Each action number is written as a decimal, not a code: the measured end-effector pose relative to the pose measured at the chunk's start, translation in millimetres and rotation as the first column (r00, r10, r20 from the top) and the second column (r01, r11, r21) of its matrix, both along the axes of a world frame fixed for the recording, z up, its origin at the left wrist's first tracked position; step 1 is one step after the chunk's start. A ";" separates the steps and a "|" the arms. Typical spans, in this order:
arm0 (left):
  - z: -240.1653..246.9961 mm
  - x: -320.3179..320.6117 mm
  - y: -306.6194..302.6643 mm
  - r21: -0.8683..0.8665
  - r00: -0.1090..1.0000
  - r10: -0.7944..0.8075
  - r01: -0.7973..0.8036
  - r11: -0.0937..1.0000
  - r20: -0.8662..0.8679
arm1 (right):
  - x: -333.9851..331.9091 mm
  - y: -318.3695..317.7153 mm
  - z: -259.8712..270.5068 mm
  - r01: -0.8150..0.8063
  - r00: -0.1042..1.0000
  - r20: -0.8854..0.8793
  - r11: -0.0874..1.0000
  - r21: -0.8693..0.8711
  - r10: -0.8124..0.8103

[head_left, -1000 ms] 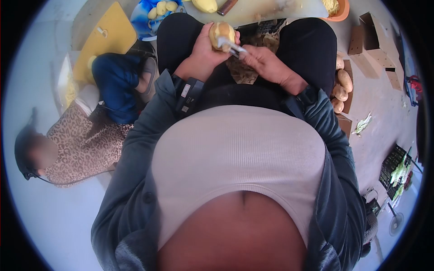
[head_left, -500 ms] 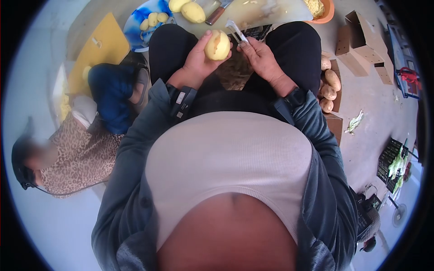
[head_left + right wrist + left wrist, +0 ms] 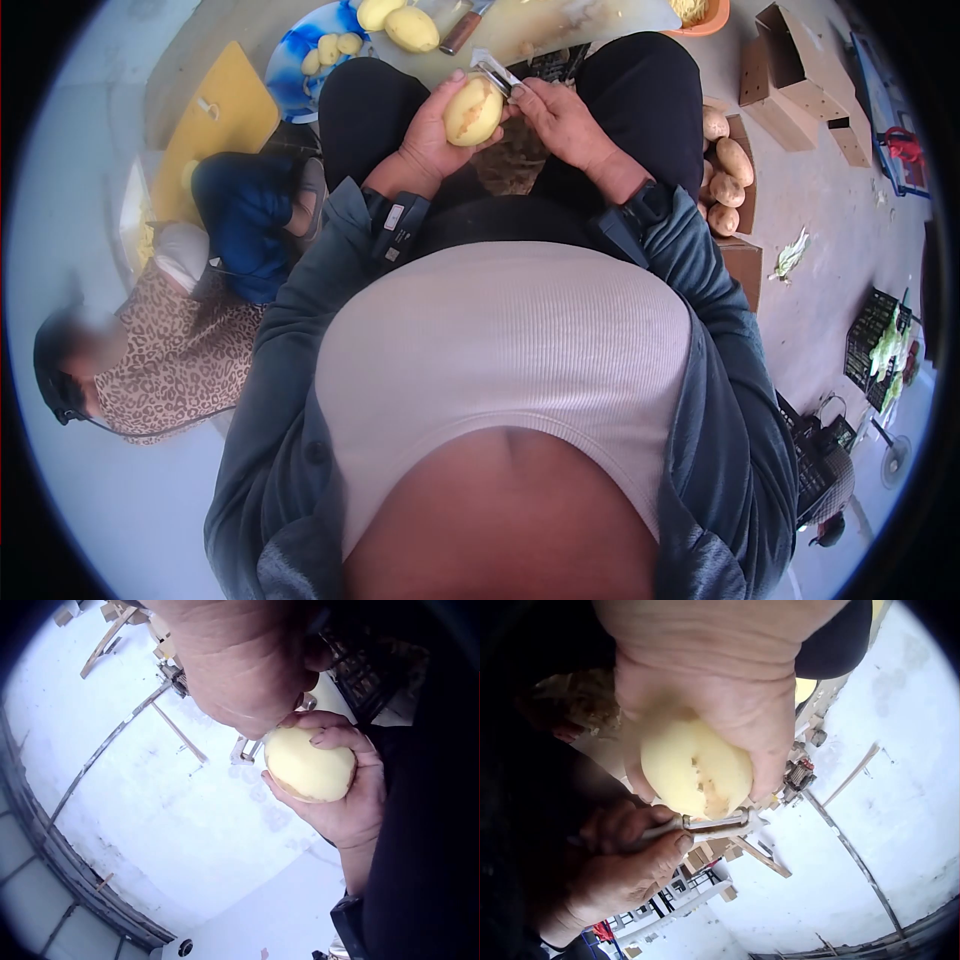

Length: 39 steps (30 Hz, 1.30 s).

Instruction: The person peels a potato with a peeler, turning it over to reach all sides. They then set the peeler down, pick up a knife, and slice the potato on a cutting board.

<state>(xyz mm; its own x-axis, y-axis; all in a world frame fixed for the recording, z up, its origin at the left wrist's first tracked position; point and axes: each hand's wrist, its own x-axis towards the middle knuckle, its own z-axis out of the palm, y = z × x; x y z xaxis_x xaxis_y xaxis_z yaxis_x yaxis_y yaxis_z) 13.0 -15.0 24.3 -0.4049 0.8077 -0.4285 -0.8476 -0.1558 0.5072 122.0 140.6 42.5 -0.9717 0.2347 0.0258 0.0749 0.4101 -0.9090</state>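
The left hand (image 3: 428, 138) grips, its thumb extended; the right hand (image 3: 570, 124), close beside it, pinches; both forearms (image 3: 325, 250) angle inward.

The head camera looks steeply down past the chest (image 3: 510, 330), the hands (image 3: 425, 135) (image 3: 572, 125) small at upper centre. Each wrist camera sits close, its own hand crowding the frame's top, facing past it toward a pale surface (image 3: 870, 787), perhaps a wall. All three share the potato (image 3: 474, 112) and peeler (image 3: 495, 70).
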 end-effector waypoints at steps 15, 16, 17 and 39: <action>-8.5 -0.2 -2.2 -0.039 0.994 0.027 -0.031 0.999 -0.109 | 1.8 -3.0 -13.6 -0.077 0.996 0.022 0.987 -0.141 0.081; -7.5 0.2 -2.5 -0.069 0.995 0.067 -0.071 0.995 -0.070 | 1.3 -4.4 -19.0 -0.085 0.996 -0.020 0.990 -0.115 0.084; -8.3 -0.3 -2.3 -0.070 0.995 0.068 -0.073 0.995 -0.069 | 1.0 -5.1 -23.3 -0.093 0.994 -0.062 0.992 -0.088 0.087; -9.4 -7.3 4.6 -0.133 0.993 0.093 -0.082 0.988 0.079 | 4.2 -17.3 -4.4 -0.221 0.974 -0.036 0.975 0.010 0.222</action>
<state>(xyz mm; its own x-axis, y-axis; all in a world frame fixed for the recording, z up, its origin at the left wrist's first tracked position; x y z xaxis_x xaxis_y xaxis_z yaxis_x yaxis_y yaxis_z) 5.7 -10.4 14.9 -0.4296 0.7061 -0.5629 -0.8743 -0.1691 0.4550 126.2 123.3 38.0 -0.9979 0.0134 0.0636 -0.0521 0.4183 -0.9068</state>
